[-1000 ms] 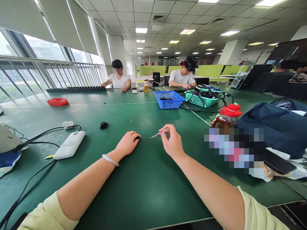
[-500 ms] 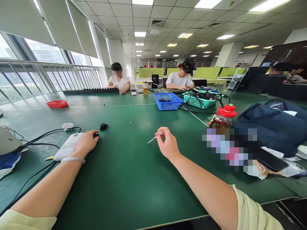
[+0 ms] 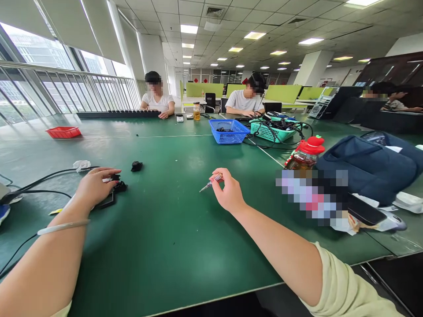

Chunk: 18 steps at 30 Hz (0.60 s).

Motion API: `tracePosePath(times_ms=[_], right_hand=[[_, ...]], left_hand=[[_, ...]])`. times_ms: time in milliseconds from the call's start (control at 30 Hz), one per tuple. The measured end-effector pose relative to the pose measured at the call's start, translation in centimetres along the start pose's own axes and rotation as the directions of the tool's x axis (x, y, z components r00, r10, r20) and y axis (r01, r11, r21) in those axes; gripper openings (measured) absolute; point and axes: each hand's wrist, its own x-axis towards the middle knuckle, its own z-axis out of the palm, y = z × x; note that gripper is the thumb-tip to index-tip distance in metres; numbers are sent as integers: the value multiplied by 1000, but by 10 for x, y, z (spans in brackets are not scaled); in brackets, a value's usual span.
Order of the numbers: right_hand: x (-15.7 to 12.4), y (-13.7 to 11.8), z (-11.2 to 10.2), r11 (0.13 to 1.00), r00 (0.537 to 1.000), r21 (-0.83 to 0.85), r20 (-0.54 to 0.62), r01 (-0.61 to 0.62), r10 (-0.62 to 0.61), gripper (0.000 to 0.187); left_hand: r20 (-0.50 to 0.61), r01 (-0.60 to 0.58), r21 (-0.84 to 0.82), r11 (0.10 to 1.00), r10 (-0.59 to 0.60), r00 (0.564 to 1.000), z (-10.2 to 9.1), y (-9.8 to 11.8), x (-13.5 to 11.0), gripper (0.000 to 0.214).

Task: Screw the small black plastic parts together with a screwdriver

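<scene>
My right hand [image 3: 228, 189] is closed around a slim screwdriver [image 3: 211, 182] with a reddish handle. Its thin metal tip points left, held over the green table. On the left, my left hand [image 3: 95, 187] has thumb and fingers curled at a small black part [image 3: 115, 178]. Another black piece [image 3: 120, 186] lies right beside the thumb. Below the palm a dark flat rectangular object [image 3: 107, 200] shows partly; a white patch is visible between the fingers, the rest hidden. A separate small black block [image 3: 136, 166] sits farther right on the table.
Black cables [image 3: 46, 191] run in from the left past a crumpled white tissue [image 3: 81, 165]. Farther off are a red tray [image 3: 63, 132], a blue basket [image 3: 229, 137] and a teal basket [image 3: 269, 132] with cables. A red-lidded jar [image 3: 306, 152] and navy bag [image 3: 373, 165] stand right. Two people sit opposite.
My left hand has risen off the white device and drawn back left, its fingers now at the black parts; a dark flat object shows beneath. The right hand still holds the screwdriver. The view shifted slightly.
</scene>
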Motion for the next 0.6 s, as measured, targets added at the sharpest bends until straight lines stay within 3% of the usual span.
tracePosePath(times_ms=[100,200,400,600], right_hand=[[-1,0,0,1000,1000,6,0,7,-7,11],[-1,0,0,1000,1000,11,-1,2,-2,11],[-2,0,-1,1000,1000,21,4,-12,12,12],[-2,0,-1,1000,1000,26,4,-17,17,12]], left_hand=[[121,-29,10,1000,28,992,2,-5,-1,41],[159,-56,-5,998,56,986,3,-7,-2,41],[125,-105,37,994,100,987,8,-8,-1,39],[123,-54,35,998,49,991,12,-14,-1,44]])
